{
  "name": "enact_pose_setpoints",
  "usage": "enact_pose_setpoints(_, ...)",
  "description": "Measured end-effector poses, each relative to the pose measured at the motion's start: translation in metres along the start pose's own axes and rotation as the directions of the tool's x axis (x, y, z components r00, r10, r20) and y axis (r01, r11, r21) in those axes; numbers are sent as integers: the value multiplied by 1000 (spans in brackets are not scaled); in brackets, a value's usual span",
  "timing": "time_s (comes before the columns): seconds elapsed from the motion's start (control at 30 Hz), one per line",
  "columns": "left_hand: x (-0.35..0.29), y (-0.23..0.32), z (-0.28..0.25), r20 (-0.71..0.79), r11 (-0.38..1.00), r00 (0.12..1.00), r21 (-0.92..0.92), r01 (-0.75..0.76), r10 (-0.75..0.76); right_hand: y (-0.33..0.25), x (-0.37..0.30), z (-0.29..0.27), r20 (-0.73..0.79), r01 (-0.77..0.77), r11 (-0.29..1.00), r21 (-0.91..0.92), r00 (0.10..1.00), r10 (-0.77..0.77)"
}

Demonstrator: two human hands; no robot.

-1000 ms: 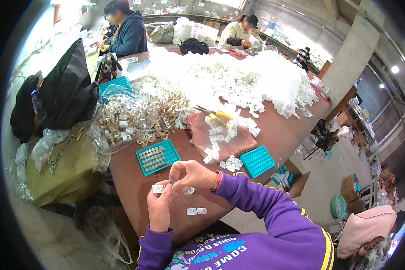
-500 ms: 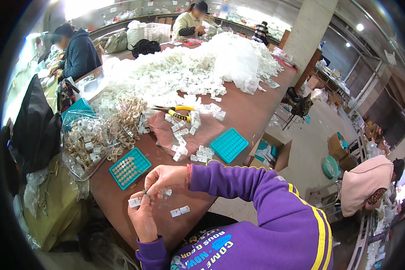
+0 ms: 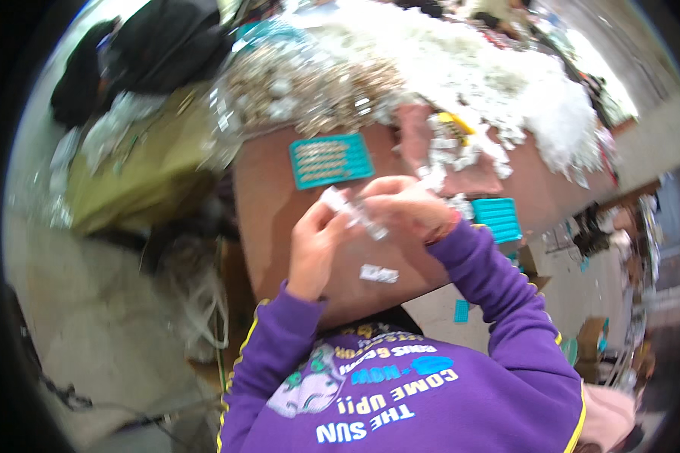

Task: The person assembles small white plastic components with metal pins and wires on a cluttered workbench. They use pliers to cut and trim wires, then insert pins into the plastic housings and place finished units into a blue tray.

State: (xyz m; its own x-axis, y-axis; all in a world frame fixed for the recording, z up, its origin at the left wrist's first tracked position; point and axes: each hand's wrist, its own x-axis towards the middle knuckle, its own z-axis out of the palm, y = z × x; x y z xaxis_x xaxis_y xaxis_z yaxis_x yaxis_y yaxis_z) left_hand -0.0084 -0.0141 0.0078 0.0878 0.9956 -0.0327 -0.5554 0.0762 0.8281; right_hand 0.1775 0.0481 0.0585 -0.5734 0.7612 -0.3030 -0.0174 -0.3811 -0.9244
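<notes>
With my left hand [image 3: 314, 245] pinching a small white card [image 3: 335, 199] at its one o'clock, and my right hand [image 3: 412, 205] at two o'clock too blurred to tell its grip, a slackened pinch could drop the card onto the brown table [image 3: 268, 219].

Purple sweatshirt [image 3: 468, 404], long-sleeved. Yellow trim [image 3: 238, 362] lines the outer edge of left sleeve [image 3: 279, 336] and right sleeve [image 3: 483, 264] alike; cuffs look plain purple from where I stand. Front print [image 3: 342, 432] runs in several rows: white, blue and yellow letters, upper rows blurred. Rounded blue shape [image 3: 432, 365] among them. Pale patch [image 3: 310, 392] with green markings toward wearer's left. Reddish band [image 3: 453, 223] at right wrist. Left hand [image 3: 313, 245], right hand [image 3: 412, 210] ungloved.
</notes>
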Motion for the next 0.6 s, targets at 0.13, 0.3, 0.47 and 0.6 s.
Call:
enact_pose_setpoints(0.13,-2,2,0,-110,999,993,47,-27,32,9,1,4,13,-39,990,134,999,37)
enact_pose_setpoints(0.3,-1,-1,0,-36,989,989,-45,-144,142,16,0,6,-6,7,992,130,1000,-6)
enact_pose_setpoints(0.47,2,-6,-2,-38,990,990,10,-139,139,18,-6,18,-84,161,984,-82,982,-168)
enact_pose_setpoints(0.6,3,-4,-2,-55,992,992,56,-112,115,14,-11,24,-129,143,965,-219,976,-174)
